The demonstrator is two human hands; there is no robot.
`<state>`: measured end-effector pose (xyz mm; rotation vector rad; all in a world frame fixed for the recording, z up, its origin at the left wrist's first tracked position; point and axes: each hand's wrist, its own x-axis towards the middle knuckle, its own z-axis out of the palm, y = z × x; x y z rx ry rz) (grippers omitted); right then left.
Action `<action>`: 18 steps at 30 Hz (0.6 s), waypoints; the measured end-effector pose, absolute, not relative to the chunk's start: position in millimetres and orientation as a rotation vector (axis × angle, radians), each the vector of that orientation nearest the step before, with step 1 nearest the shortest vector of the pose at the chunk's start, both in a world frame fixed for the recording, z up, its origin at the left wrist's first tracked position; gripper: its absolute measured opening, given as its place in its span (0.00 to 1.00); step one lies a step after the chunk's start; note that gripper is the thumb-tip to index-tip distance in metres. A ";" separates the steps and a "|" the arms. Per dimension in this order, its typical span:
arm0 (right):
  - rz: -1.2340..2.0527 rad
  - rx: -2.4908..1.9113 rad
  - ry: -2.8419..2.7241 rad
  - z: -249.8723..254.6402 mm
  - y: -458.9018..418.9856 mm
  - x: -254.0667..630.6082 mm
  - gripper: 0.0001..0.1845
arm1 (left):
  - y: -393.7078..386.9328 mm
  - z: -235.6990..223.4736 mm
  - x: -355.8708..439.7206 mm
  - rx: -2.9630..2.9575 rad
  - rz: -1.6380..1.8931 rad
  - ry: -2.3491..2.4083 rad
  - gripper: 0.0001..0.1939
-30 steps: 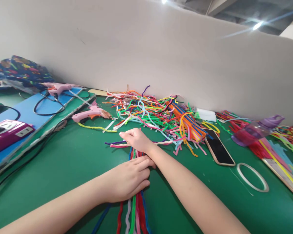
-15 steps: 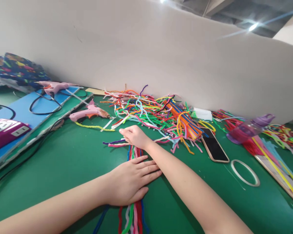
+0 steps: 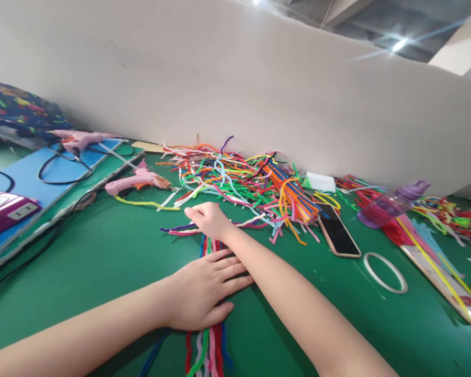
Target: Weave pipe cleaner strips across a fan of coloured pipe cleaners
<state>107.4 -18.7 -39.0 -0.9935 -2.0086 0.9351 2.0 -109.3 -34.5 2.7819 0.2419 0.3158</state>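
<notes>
Green table (image 3: 113, 262) bears a multicoloured heap (image 3: 235, 183) at the far side and, near centre, a bundle of fuzzy strands (image 3: 212, 348), its long axis running near to far. The left hand (image 3: 200, 290) lies flat across it, fingers slightly spread; the right hand (image 3: 210, 221) curls closed at its far end, any pinch hidden.

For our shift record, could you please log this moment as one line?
left hand flat on pipe-cleaner bundle | right hand curled at its far end | phone and white ring at right

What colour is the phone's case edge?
The phone has a pinkish-beige edge around its dark screen, seen best in the head view.
</notes>
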 end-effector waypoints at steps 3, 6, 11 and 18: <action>0.901 -1.023 -2.018 -39.1 -18.1 106.7 0.23 | -109.4 -32.3 2.4 2.772 0.341 0.234 0.28; 0.881 -1.024 -2.013 -39.1 -17.6 106.3 0.24 | -109.0 -31.8 2.3 2.765 0.358 0.227 0.27; 0.844 -1.033 -2.017 -40.1 -16.9 105.8 0.24 | -108.7 -33.1 0.9 2.780 0.345 0.238 0.26; 0.880 -0.995 -1.970 -42.1 -12.3 106.0 0.23 | -105.9 -32.4 0.5 2.795 0.327 0.220 0.25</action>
